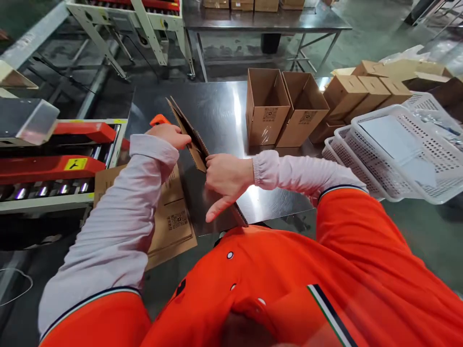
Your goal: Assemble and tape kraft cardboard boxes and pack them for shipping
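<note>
A partly folded cardboard carton (195,148) stands tilted on edge between my hands, its narrow side toward me. My left hand (171,135) is closed at its upper left side, fingertips at the board. Against the right side is my right hand (227,178), its fingers curled at the carton's edge and its thumb stretched out toward me. Part of the carton's lower end shows beyond that thumb. Just behind my left hand an orange object (159,119) is partly hidden; I cannot tell whether the hand touches it. Under my left forearm lie flat printed cartons (177,219).
Two open-topped boxes (268,115) stand upright on the metal table (213,103). Right of them are several closed boxes (347,96) and stacked white plastic baskets (398,149). A roller conveyor with red side rails (72,166) adjoins at left. Another metal table (260,20) stands behind.
</note>
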Demonstrator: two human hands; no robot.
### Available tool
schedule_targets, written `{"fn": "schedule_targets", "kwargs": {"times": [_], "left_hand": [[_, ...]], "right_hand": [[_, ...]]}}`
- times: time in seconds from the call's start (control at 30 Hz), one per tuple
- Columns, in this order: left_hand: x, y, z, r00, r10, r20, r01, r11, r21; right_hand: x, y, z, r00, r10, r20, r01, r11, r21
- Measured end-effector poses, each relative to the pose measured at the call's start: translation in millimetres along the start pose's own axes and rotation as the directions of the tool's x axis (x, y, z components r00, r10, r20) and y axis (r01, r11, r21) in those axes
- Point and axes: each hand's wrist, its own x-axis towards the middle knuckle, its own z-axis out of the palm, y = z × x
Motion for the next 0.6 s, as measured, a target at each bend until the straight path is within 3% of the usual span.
{"fn": "schedule_targets", "kwargs": {"times": [0.07,0.13,0.27,0.33,0.4,0.5,0.6], "left_hand": [[0,5,-3.4,0.998,-0.055,0.019,0.053,0.994,0.091],[-4,6,-5.0,0.997,-0.078,0.027,0.073,0.986,0.151],[-18,-10,-7.9,0.995,-0.091,0.031,0.086,0.989,0.121],[-26,-21,-11.0,0.994,-0.103,0.035,0.100,0.992,0.077],[-33,-26,-14.4,0.993,-0.111,0.042,0.110,0.994,0.025],[-38,-23,-14.8,0.997,-0.068,0.018,0.068,0.998,0.015],[-38,-9,-5.9,0.994,0.089,-0.069,-0.082,0.991,0.102]], "right_hand": [[6,-20,-1,0.995,0.085,0.042,-0.076,0.980,-0.181],[13,-28,3,0.996,0.087,-0.023,-0.090,0.952,-0.293],[15,-4,4,0.970,0.117,-0.213,-0.184,0.926,-0.330],[11,7,-3,0.956,0.205,-0.209,-0.270,0.894,-0.358],[7,4,-11,0.961,0.259,-0.094,-0.274,0.871,-0.407],[12,-26,-16,0.958,0.251,0.138,-0.171,0.889,-0.426],[34,-62,-10,0.892,0.320,0.319,-0.225,0.927,-0.301]]}}
